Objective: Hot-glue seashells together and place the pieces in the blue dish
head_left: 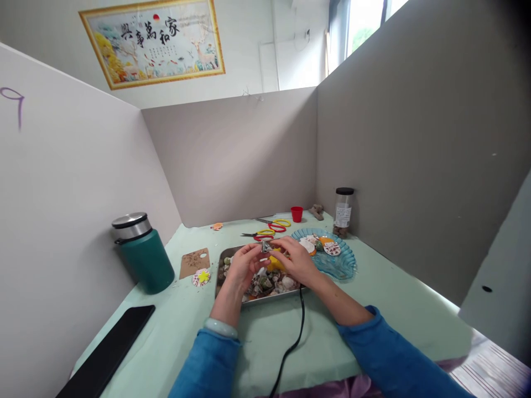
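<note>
Gray partitions (232,160) stood around a pale-green table (344,315); on it sat a metal tray (269,299) of shells (287,282). Left hand (244,265) and right hand (299,260) had fingertips pinched on a small gray piece (266,247), held between them above the tray.

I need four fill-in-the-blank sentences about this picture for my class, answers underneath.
The left hand and right hand extend from sleeves coloured ____.
The star-like piece on the speckled disc left of the tray is coloured ____.
The small cup near the back panel is coloured ____.
The lid of the jar is coloured ____.
Answers: blue; yellow; red; black.
</note>
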`<action>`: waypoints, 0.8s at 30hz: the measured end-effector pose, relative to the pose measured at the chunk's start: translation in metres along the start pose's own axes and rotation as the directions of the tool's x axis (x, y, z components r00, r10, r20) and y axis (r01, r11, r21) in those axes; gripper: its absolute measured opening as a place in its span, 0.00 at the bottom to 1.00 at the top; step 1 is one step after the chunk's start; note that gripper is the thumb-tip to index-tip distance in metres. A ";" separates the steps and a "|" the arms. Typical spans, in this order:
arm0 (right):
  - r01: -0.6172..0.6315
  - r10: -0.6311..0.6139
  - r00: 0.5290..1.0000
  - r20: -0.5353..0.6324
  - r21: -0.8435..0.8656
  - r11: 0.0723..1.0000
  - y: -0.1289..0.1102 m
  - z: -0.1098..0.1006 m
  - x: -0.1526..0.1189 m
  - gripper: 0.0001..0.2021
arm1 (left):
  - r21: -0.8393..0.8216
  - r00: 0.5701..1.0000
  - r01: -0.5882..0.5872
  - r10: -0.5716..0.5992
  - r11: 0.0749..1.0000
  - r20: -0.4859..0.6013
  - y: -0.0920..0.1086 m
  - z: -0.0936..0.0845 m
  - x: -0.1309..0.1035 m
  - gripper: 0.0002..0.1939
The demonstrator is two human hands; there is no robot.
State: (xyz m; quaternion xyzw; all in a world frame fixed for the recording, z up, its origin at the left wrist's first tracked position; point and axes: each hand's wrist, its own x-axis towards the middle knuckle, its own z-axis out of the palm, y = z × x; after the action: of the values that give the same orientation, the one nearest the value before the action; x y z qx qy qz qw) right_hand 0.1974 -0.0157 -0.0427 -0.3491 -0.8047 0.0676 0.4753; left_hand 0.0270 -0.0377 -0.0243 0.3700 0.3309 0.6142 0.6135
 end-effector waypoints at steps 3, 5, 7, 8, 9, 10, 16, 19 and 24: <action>-0.103 0.135 0.984 0.112 -0.254 0.962 -0.004 -0.005 -0.002 0.13 | -0.047 0.997 -0.021 0.017 0.999 -0.069 0.002 0.001 0.001 0.15; -0.119 0.220 0.950 0.220 -0.399 0.909 -0.008 -0.006 -0.003 0.15 | -0.063 0.995 -0.038 0.032 0.997 -0.094 0.003 0.002 0.002 0.14; -0.123 0.288 0.914 0.285 -0.482 0.868 -0.013 -0.004 -0.004 0.16 | -0.068 0.994 -0.050 0.043 0.996 -0.101 0.003 0.002 0.003 0.14; -0.133 0.316 0.902 0.295 -0.506 0.852 -0.016 -0.003 -0.004 0.15 | -0.071 0.993 -0.058 0.051 0.996 -0.104 0.003 0.002 0.003 0.14; -0.147 0.341 0.892 0.297 -0.522 0.840 -0.018 -0.003 -0.003 0.15 | -0.075 0.992 -0.070 0.062 0.995 -0.110 0.003 0.002 0.003 0.14; -0.156 0.358 0.884 0.302 -0.530 0.834 -0.019 -0.002 -0.003 0.14 | -0.080 0.990 -0.086 0.076 0.993 -0.121 0.003 0.001 0.004 0.14; -0.254 0.335 0.910 0.245 -0.308 0.917 -0.005 -0.004 -0.002 0.11 | -0.115 0.947 -0.234 0.200 0.965 -0.253 0.005 -0.005 0.007 0.14; -0.444 0.431 0.896 0.104 0.222 0.868 0.007 -0.009 0.003 0.12 | -0.126 0.926 -0.285 0.239 0.950 -0.293 0.006 -0.007 0.009 0.14; -0.475 0.523 0.798 0.301 0.847 0.238 0.003 -0.018 0.009 0.16 | -0.105 0.964 -0.194 0.169 0.975 -0.207 0.006 -0.004 0.007 0.15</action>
State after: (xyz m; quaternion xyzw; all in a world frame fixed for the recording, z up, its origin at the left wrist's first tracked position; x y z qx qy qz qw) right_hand 0.2105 -0.0117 -0.0283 -0.2797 -0.4757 0.6223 0.5552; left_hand 0.0212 -0.0307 -0.0210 0.2974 0.3155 0.7210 0.5405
